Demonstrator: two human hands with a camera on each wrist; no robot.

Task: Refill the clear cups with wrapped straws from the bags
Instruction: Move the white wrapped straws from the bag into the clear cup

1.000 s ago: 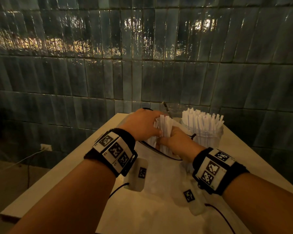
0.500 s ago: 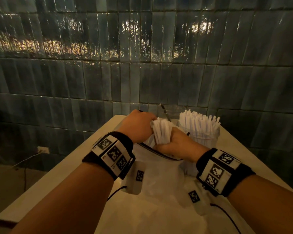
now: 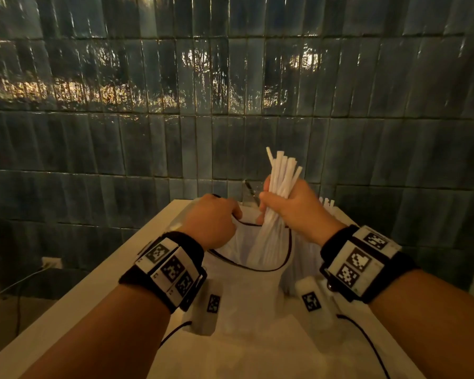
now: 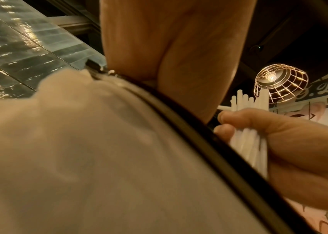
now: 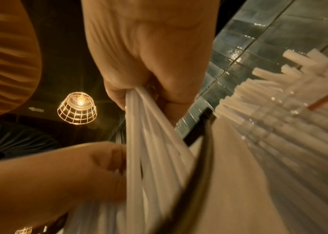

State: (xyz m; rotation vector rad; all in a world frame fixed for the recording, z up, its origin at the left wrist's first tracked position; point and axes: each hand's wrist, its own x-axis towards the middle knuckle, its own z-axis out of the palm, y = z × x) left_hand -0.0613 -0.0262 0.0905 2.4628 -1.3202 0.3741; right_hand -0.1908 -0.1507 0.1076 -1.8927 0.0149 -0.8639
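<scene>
My right hand (image 3: pixel 288 201) grips a bundle of white wrapped straws (image 3: pixel 281 176), lifted partly out of a white bag (image 3: pixel 246 296) with a dark zip rim. The straws' lower ends still reach into the bag's mouth. My left hand (image 3: pixel 214 217) holds the bag's rim on the left side. In the right wrist view the straws (image 5: pixel 155 142) run down from my right hand's fingers (image 5: pixel 159 88) into the bag, and a clear cup (image 5: pixel 291 114) full of wrapped straws stands at the right. In the head view only that cup's straw tips (image 3: pixel 327 202) show behind my right hand.
The bag lies on a pale table (image 3: pixel 93 291) against a dark tiled wall (image 3: pixel 175 132). A second clear cup (image 3: pixel 248 194) with a dark utensil in it stands at the wall behind my hands. A wire cage lamp (image 4: pixel 281 82) hangs overhead.
My right hand has pulled the straw bundle up out of the bag, well above the rim. My left hand has let go of the straws and moved to the bag's rim.
</scene>
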